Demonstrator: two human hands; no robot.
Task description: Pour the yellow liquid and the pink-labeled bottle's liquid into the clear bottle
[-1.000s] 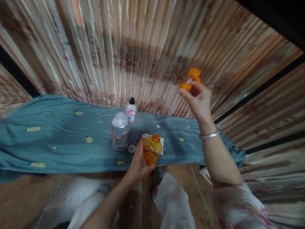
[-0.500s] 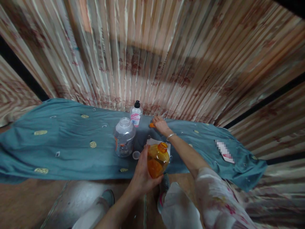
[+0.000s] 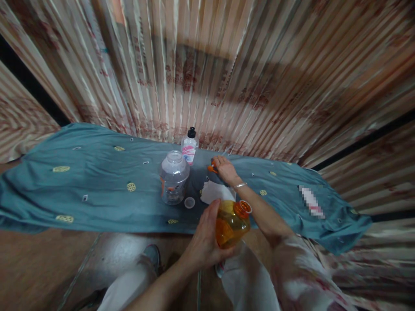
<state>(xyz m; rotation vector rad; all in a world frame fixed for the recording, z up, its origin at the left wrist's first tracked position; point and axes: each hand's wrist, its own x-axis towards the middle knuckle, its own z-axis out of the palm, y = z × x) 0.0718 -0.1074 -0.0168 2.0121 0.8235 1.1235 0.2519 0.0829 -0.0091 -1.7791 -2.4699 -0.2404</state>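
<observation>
My left hand [image 3: 207, 239] is wrapped around an amber bottle [image 3: 231, 226], held tilted to the right above the table's front edge. The bottle's neck is uncapped. Farther back, my right hand [image 3: 226, 169] has its fingers curled around an orange pump head [image 3: 212, 167] at the tabletop. A thin clear tube [image 3: 227, 150] sticks out beyond those fingers, and part of the pump head is hidden by them. White paper [image 3: 215, 191] lies on the cloth between my hands, partly behind the bottle.
A wide clear jar [image 3: 174, 179] stands open left of the paper, a small translucent cap [image 3: 189, 202] beside it. Behind is a clear bottle with a black top [image 3: 189, 149]. A blurred-out flat item [image 3: 311, 202] lies right on the teal cloth [image 3: 103, 185]. Curtains [image 3: 201, 77] hang behind.
The amber bottle has moved right with my left hand and tilted more, uncovering more of the paper. My right hand stays by the pump head, more of which now shows. The view has shifted slightly.
</observation>
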